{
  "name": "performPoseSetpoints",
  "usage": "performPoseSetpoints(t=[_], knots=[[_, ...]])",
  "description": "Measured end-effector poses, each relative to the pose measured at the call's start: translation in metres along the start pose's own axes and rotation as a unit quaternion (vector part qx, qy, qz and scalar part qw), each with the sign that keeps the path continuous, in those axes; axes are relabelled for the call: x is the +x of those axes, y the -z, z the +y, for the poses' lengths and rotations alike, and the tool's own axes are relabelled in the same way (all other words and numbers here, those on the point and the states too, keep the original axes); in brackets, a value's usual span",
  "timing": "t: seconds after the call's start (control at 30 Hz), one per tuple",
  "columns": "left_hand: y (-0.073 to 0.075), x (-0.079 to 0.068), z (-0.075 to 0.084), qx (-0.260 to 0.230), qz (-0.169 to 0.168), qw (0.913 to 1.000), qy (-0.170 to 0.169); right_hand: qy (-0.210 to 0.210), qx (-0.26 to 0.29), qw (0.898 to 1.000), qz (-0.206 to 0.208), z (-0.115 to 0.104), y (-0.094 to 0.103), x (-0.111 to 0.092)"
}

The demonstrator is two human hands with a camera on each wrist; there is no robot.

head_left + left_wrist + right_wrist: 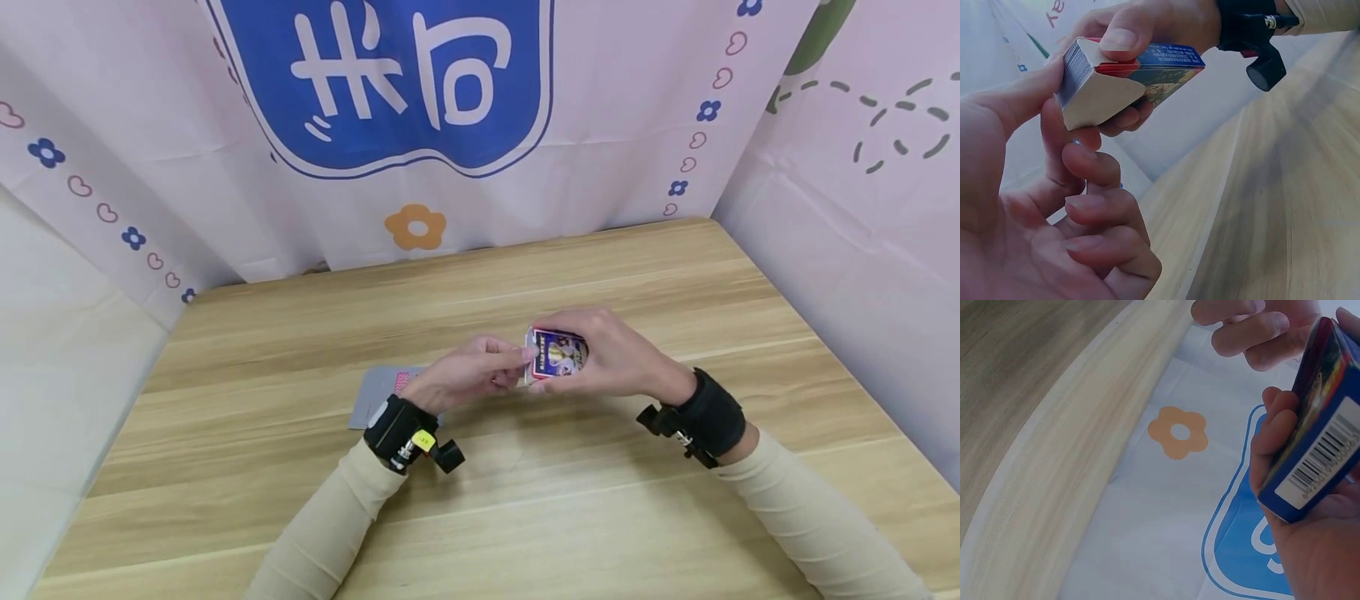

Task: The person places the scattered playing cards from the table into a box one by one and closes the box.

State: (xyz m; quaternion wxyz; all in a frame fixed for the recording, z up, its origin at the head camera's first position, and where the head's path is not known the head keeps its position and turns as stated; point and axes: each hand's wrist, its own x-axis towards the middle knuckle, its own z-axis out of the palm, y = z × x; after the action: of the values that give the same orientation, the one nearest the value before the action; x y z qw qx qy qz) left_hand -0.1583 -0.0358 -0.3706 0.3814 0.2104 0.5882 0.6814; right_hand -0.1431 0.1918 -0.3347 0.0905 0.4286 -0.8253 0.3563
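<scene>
A person in beige sleeves (pixel 326 525) is holding a small, colorful box (pixel 558 357) above a wood-grain table (pixel 570 525), a little right of center in the head view. The right hand (pixel 618 358) is gripping the box from its right side, thumb on one long edge and fingers on the opposite one. The left hand (pixel 472 372) is pinching the box's left end between thumb and index finger, while its other fingers are curling loosely, clear of the box. In the left wrist view, a white flap (pixel 1100 103) is showing at that end, with thin, layered edges (pixel 1077 67) lying alongside it. In the right wrist view, the box is tilting, its blue end bearing a barcode (pixel 1320 461). A flat gray piece (pixel 372 402) is lying on the table, partly hidden beneath the left wrist, a red-patterned patch (pixel 401 381) showing on it. Behind, a pale cloth (pixel 622 125) is hanging, printed with a blue emblem (pixel 408 137) and an orange flower (pixel 397 227).
</scene>
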Motion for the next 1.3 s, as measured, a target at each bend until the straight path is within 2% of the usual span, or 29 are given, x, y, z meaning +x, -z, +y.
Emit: performPoseSetpoints(t=[0.2,0.3,0.4,0.47,0.53,0.63,0.73,0.77,0.9,0.97,1.07,1.17,1.2,1.23,1.27,1.3], knots=[[0.002,-0.001,0.002,0.032,0.014,0.9994,0.001,-0.002,-0.006,1.0,-0.002,0.001,-0.001,0.001],[0.004,-0.004,0.007,0.101,0.03,0.9944,-0.013,-0.003,-0.02,1.0,-0.001,0.001,-0.002,0.002],[0.005,-0.009,0.016,0.203,0.053,0.9777,-0.01,-0.004,-0.037,0.999,-0.009,0.002,-0.003,0.002],[0.008,-0.014,0.023,0.269,0.069,0.9608,0.004,-0.008,-0.048,0.999,-0.02,0.003,-0.003,0.003],[0.013,-0.02,0.029,0.333,0.085,0.939,0.014,-0.014,-0.055,0.998,-0.03,0.004,-0.003,0.003],[0.026,-0.03,0.035,0.443,0.106,0.89,0.027,-0.027,-0.06,0.997,-0.032,0.004,-0.001,0.002],[0.042,-0.042,0.037,0.519,0.12,0.8437,0.071,-0.038,-0.068,0.997,-0.029,0.005,0.002,0.001],[0.046,-0.046,0.037,0.533,0.121,0.8321,0.092,-0.041,-0.069,0.996,-0.029,0.005,0.002,0.0],[0.059,-0.056,0.034,0.562,0.129,0.7994,0.169,-0.045,-0.072,0.996,-0.034,0.005,0.003,-0.001],[0.063,-0.056,0.031,0.571,0.127,0.7881,0.191,-0.044,-0.072,0.996,-0.038,0.006,0.003,-0.001],[0.065,-0.053,0.026,0.583,0.128,0.7733,0.213,-0.045,-0.071,0.996,-0.042,0.006,0.002,-0.001],[0.065,-0.051,0.023,0.588,0.133,0.7662,0.224,-0.047,-0.073,0.995,-0.041,0.006,0.002,-0.001],[0.065,-0.051,0.023,0.588,0.134,0.7664,0.223,-0.048,-0.073,0.995,-0.041,0.005,0.002,-0.001],[0.065,-0.052,0.023,0.584,0.134,0.77,0.219,-0.048,-0.073,0.995,-0.041,0.005,0.001,-0.001],[0.065,-0.053,0.024,0.579,0.132,0.7776,0.207,-0.048,-0.074,0.995,-0.041,0.005,0.001,0.0],[0.064,-0.054,0.026,0.568,0.129,0.7895,0.194,-0.047,-0.075,0.995,-0.042,0.005,0.001,0.0]])
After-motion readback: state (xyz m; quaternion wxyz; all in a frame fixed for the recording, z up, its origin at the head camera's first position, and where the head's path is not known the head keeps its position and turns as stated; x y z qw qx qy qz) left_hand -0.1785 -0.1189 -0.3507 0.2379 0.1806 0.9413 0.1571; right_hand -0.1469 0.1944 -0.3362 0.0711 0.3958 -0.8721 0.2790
